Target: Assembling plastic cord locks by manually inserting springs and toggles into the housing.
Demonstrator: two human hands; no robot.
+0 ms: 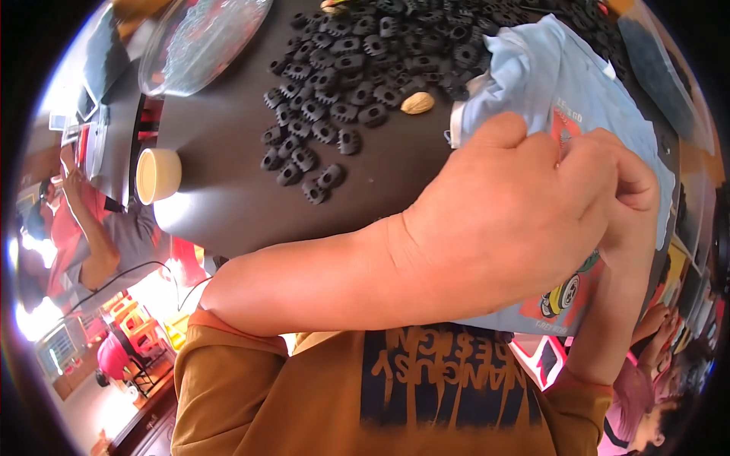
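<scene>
My left hand (509,213) reaches across from the lower left, its fingers curled tightly and its back toward me. Right beside it, and touching it, my right hand (633,182) is closed with bent fingers. Whatever the fingertips hold is hidden behind the knuckles. Both hands are over a light blue printed cloth (532,68), seemingly a T-shirt, which is spread at the table's right side. Left of the cloth lies a heap of small black toothed plastic parts (346,64). A tan nut-like piece (417,102) rests at the heap's edge, near the cloth.
A cream-coloured cup (161,175) stands near the left edge of the dark table (228,152). At the far left is a clear plastic tub (205,45) with clear film inside. Another person (91,235) is beyond the left edge; more people are at the right rim.
</scene>
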